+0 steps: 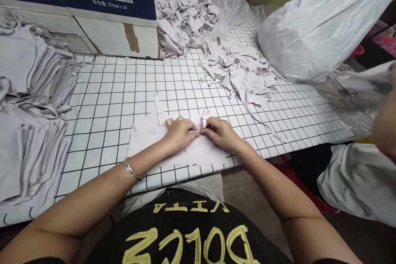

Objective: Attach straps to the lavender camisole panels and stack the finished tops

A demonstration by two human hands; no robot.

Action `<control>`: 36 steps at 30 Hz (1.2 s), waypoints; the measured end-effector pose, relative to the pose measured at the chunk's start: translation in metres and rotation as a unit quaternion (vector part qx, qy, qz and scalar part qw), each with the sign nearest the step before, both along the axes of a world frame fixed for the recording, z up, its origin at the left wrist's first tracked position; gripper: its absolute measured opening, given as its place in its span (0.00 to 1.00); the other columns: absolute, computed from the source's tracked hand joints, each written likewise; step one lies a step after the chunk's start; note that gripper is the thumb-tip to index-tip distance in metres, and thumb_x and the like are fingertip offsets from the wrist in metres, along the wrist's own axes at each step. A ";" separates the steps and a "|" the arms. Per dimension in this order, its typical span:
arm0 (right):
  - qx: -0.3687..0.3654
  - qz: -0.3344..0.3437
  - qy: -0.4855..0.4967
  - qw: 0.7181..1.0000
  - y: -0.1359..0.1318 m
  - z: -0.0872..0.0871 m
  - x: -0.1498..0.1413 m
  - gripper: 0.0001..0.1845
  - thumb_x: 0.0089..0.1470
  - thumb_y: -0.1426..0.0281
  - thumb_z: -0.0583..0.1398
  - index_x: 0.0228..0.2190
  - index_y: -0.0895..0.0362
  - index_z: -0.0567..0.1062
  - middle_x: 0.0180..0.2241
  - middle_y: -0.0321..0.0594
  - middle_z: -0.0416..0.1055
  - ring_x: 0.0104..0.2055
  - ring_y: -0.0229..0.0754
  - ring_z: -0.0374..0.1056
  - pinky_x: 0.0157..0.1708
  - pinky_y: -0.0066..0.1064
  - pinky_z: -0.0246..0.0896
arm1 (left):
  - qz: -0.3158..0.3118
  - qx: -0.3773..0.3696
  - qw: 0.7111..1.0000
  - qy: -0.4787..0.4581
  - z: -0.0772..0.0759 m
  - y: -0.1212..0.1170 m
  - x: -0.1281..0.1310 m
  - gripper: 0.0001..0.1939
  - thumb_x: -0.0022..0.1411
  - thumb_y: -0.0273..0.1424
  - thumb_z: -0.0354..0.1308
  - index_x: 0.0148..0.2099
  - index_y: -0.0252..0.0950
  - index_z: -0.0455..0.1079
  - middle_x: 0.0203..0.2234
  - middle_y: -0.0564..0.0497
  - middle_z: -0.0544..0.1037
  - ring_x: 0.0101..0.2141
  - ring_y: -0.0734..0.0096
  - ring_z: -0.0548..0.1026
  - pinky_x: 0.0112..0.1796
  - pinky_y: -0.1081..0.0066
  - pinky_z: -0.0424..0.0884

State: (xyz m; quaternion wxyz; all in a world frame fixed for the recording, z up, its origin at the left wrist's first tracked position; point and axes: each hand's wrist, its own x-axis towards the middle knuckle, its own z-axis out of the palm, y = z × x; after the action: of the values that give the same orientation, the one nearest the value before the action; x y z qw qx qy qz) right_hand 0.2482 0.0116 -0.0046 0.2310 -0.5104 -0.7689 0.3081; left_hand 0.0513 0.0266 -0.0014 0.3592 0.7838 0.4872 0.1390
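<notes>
A pale pink strapped garment (pixel 198 154), looking like a camisole, lies flat near the table's front edge. One thin strap (pixel 158 109) stretches away from its upper left part, with a small adjuster where it meets the cloth. My left hand (pixel 179 134) rests on the garment, thumb and forefinger pinched on its upper edge. Close beside it, my right hand (pixel 221 132) pinches the same edge at the base of the other strap (pixel 203 119), which loops up between the hands. The fingertips almost meet, and the small spot between them is partly hidden.
Stacks of folded pink garments (pixel 43 74) stand at the left. A beer carton (pixel 117 29) is behind them. Loose pink pieces (pixel 241 70) lie at the back, near a big white plastic bag (pixel 309 33). Another person's arm (pixel 385 119) shows at the right edge. The table (pixel 108 86) has a grid cover.
</notes>
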 end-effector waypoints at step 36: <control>0.058 0.024 -0.035 0.997 -0.006 -0.006 -0.002 0.09 0.55 0.74 0.56 0.25 0.54 0.62 0.27 0.37 0.66 0.31 0.40 0.61 0.31 0.31 0.55 | -0.037 0.013 0.999 -0.017 0.000 0.000 -0.002 0.06 0.59 0.31 0.58 0.29 0.37 0.72 0.32 0.52 0.79 0.42 0.61 0.67 0.44 0.57 0.48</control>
State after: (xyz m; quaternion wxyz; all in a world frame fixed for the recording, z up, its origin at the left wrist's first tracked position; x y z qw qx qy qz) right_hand 0.2459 0.0060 -0.0111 0.2253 -0.4881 -0.8052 0.2502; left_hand 0.0494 0.0269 -0.0017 0.3623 0.8033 0.4499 0.1451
